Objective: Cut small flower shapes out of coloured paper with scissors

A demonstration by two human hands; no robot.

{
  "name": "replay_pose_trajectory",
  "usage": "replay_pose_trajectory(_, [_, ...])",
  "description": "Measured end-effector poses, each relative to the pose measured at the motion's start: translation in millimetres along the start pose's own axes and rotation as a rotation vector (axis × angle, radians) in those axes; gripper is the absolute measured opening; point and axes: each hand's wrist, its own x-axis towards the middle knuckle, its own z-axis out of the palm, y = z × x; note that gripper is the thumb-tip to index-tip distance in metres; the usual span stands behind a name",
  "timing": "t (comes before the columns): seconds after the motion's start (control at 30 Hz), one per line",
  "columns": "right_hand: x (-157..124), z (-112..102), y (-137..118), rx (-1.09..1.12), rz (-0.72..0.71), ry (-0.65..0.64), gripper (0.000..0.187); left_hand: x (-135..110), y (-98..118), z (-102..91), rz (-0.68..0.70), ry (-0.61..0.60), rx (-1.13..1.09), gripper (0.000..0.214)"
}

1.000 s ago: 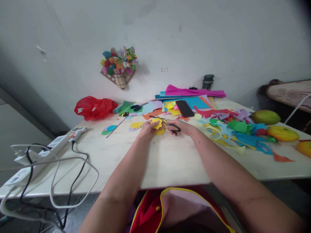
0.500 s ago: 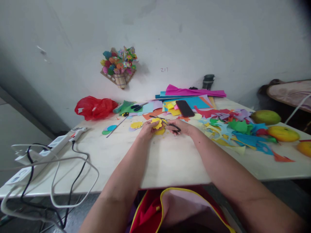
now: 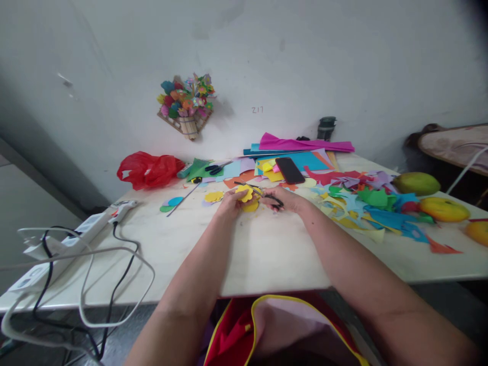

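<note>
My left hand pinches a yellow paper flower with scalloped edges. In my right hand is a pair of scissors with dark handles; the blades reach left to the flower's upper edge. Whether the blades touch the paper I cannot tell. Just beneath the held flower lies a yellow paper piece on the table. Left of my left hand rest several yellow scalloped shapes.
A white power strip with loose cables lies at the left. Behind my hands are a phone, coloured sheets and second scissors. Paper scraps and mangoes cover the right side. A red plastic bag sits back left.
The yellow flower has turned or shifted very slightly in my left hand. Both arms and the scissors stay almost in place.
</note>
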Motion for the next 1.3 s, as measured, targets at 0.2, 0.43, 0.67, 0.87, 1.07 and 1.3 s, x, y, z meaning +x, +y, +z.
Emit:
replay_pose_trajectory(0.2, [1.0, -0.4, 1.3, -0.016, 0.015, 0.001, 0.027, -0.2, 0.6, 1.0, -0.001, 0.039, -0.003, 0.014])
replay_pose_trajectory(0.43, [-1.7, 1.1, -2.3, -0.024, 0.017, 0.010, 0.026, 1.7, -0.1, -0.3, 0.008, 0.044, 0.003, 0.013])
replay_pose_trajectory(0.67, [0.4, 0.9, -0.5, 0.042, 0.020, -0.002, 0.030, 0.9, 0.9, -0.2, -0.002, 0.058, 0.011, 0.014])
replay_pose_trajectory(0.87, [3.7, -0.8, 3.8, 0.070, 0.032, -0.012, 0.030, 0.9, 1.0, -0.8, -0.011, 0.070, -0.001, 0.015])
replay_pose_trajectory(1.07, [1.7, 0.7, 1.2, 0.042, 0.022, -0.008, 0.030, -0.7, 2.6, 1.9, -0.022, 0.069, -0.020, 0.014])
replay_pose_trajectory(1.3, [0.9, 2.2, 0.3, -0.023, 0.017, 0.012, 0.027, -1.1, 2.7, 2.5, -0.044, 0.082, 0.002, 0.006])
